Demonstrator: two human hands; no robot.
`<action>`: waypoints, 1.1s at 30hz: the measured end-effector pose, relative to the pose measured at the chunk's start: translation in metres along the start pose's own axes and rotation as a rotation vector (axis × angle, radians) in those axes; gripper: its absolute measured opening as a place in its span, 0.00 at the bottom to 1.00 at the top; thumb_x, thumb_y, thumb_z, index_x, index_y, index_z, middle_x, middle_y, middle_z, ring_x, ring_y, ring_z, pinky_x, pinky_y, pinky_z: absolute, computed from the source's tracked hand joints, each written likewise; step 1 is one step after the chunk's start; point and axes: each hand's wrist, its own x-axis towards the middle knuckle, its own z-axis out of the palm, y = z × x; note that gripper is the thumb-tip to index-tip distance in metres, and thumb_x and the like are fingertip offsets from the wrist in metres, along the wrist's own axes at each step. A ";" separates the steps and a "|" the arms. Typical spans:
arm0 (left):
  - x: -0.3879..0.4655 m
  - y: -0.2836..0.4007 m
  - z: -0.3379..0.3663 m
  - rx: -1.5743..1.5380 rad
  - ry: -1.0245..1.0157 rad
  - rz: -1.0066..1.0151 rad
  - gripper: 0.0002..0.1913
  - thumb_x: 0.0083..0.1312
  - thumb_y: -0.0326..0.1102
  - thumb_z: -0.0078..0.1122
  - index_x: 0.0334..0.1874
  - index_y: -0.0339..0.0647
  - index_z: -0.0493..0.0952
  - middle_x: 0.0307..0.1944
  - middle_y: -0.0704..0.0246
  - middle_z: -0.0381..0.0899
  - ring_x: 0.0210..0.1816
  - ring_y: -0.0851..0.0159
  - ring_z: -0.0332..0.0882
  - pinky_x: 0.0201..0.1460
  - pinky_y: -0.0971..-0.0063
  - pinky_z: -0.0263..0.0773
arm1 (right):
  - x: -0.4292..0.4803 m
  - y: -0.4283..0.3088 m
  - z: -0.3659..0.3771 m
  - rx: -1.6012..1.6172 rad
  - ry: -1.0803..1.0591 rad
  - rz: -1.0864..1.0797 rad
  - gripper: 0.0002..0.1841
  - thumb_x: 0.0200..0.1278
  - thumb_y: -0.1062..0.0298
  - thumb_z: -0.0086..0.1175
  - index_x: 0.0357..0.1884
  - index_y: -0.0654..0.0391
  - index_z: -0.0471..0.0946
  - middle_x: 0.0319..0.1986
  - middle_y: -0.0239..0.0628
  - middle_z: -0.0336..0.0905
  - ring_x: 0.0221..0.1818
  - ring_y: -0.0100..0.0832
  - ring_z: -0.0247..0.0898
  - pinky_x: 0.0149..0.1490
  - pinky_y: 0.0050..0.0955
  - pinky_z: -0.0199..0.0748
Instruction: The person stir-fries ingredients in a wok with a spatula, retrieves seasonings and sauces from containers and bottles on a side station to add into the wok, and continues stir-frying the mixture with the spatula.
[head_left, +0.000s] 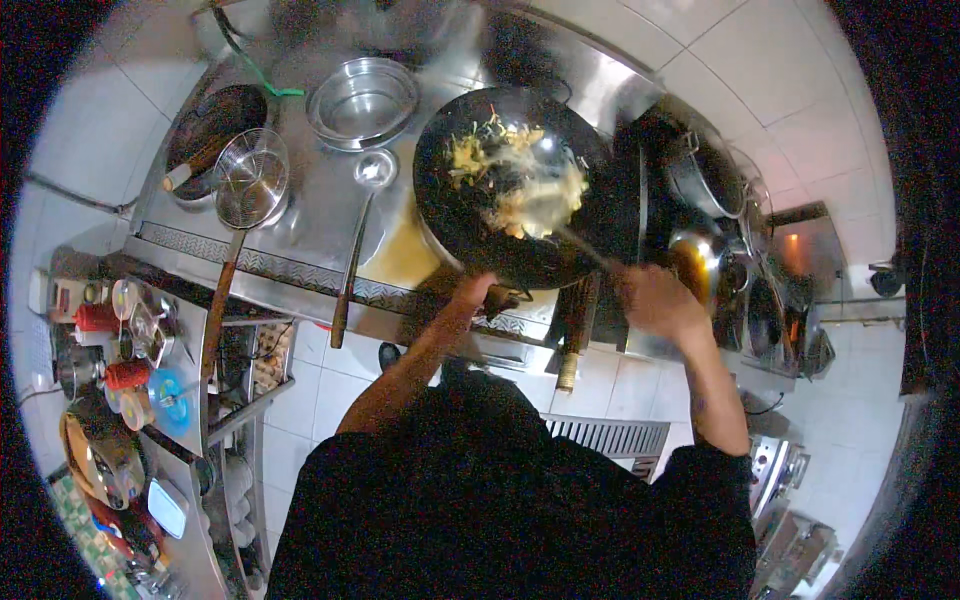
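Note:
A large black wok (442, 210) sits on the stove in front of me. Pale and yellowish stir-fried food (525, 180) lies inside it, partly blurred by motion or steam. My left hand (477, 288) grips the wok's near edge by its loop handle; a dark, folded piece, perhaps a cloth, shows beside the fingers. To the right of the wok, my right hand (664, 300) is closed around a long-handled cooking utensil (589, 249). Its shaft slants into the wok, and its working end is blurred among the food, so its exact kind is unclear.
Left of the wok are a steel ladle (375, 169), a round steel basin (363, 105) and a wire strainer (251, 180). A brush-like bundle (571, 337) hangs at the stove's front edge. Pots (705, 176) stand at right; a steel side table (187, 330) holds containers at left.

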 end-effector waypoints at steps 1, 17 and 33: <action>-0.002 -0.004 0.000 -0.004 -0.009 0.017 0.16 0.67 0.47 0.56 0.45 0.41 0.76 0.36 0.66 0.77 0.43 0.59 0.77 0.41 0.57 0.72 | -0.004 -0.013 -0.007 0.041 -0.036 -0.051 0.19 0.68 0.65 0.46 0.56 0.61 0.76 0.37 0.63 0.80 0.39 0.59 0.79 0.50 0.54 0.76; -0.001 -0.012 0.004 0.028 -0.179 0.096 0.18 0.68 0.47 0.56 0.50 0.41 0.74 0.40 0.66 0.77 0.45 0.59 0.77 0.45 0.58 0.76 | 0.052 0.049 -0.079 -0.134 -0.082 -0.010 0.19 0.69 0.52 0.48 0.39 0.58 0.81 0.24 0.52 0.80 0.31 0.53 0.80 0.39 0.47 0.78; -0.022 0.013 -0.001 -0.219 -0.006 -0.195 0.14 0.65 0.50 0.56 0.43 0.49 0.77 0.37 0.67 0.80 0.42 0.61 0.79 0.55 0.51 0.74 | 0.039 -0.015 -0.156 -0.085 -0.557 0.167 0.18 0.70 0.50 0.53 0.55 0.47 0.81 0.11 0.33 0.70 0.09 0.21 0.65 0.15 0.23 0.63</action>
